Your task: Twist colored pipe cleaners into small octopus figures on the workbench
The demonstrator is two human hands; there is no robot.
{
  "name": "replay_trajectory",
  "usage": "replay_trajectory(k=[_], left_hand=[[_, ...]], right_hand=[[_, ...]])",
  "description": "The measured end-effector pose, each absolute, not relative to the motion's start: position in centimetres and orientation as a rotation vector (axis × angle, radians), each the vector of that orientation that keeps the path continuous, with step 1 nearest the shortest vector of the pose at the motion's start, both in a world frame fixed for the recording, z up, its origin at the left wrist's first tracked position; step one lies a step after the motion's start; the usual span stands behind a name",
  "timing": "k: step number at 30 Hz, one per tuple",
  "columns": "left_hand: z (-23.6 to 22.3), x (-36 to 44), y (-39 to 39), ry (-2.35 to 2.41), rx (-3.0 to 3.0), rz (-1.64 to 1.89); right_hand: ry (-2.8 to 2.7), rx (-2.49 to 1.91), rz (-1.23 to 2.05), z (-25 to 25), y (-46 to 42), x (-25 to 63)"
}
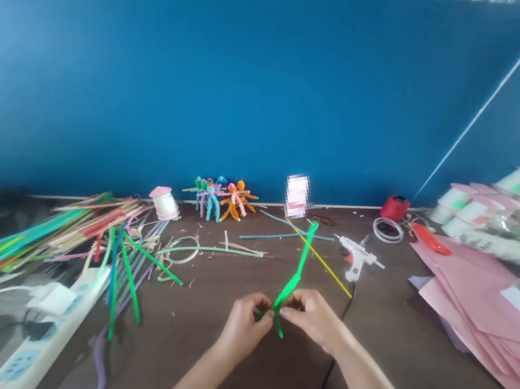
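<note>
Pinched narrowly between thumbs and fingertips, a slender bright green craft stem (299, 275) is held by the left hand (250, 323) and the right hand (315, 319) at the lower centre of the frame. Its longer part is slanted toward the upper right, and a short tail is left hanging below the fingers. Very little weight is to be expected; the stem is probably soft and fuzzy outside, with a bendable wire core, so slipping seems unlikely, though a crease could be set by a hard squeeze. It is best gripped close to the bend, where the strands look thickest.

At upper centre-left, small multicoloured figures with bent, fuzzy-looking limbs (212, 203) are stood on the smooth dark brown tabletop (212, 377). A white plastic glue gun (360, 257) is seen at centre right; flat, matte pink sheets (474, 297) are overlapped at lower right.
</note>
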State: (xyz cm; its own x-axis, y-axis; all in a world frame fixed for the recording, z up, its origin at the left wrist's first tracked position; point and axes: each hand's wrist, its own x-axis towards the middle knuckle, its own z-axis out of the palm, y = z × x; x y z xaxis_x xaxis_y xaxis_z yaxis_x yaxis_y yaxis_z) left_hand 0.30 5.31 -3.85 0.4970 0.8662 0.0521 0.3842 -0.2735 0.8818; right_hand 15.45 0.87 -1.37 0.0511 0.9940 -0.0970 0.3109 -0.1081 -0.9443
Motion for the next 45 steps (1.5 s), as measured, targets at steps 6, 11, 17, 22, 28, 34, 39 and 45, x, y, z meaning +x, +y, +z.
replay_trajectory(k=[6,11,17,22,28,34,39,45], left_hand=[[-3.6,0.0,5.7,1.016,1.820,0.598],[-3.5,0.2,5.9,0.864,1.471,0.491],[-4.1,0.6,5.7,0.863,1.065,0.390],[-4.0,0.6,6.1,0.858,1.014,0.314],[-4.1,0.4,6.0,0.834,1.019,0.264],[-4.8,0.3,5.6,1.060,1.706,0.477],[-5.0,0.6,5.5,1.048,1.697,0.473],[-3.7,0.4,5.3,0.863,1.301,0.439]], right_hand=[[-1.537,-1.524,1.003,-1.6,0.8,15.7],[-1.607,-1.391,1.091,-2.6,1.3,16.7],[-1.820,-1.483,0.716,-2.5,0.7,16.1],[-2.174,-1.491,0.086,-1.4,0.1,15.6],[-2.467,-1.361,-0.075,-0.4,0.3,16.2],[-2.398,-1.542,0.179,-0.4,0.3,16.3],[-2.236,-1.624,0.321,-1.2,0.2,15.6],[-2.029,-1.486,0.602,-1.1,0.0,15.6]])
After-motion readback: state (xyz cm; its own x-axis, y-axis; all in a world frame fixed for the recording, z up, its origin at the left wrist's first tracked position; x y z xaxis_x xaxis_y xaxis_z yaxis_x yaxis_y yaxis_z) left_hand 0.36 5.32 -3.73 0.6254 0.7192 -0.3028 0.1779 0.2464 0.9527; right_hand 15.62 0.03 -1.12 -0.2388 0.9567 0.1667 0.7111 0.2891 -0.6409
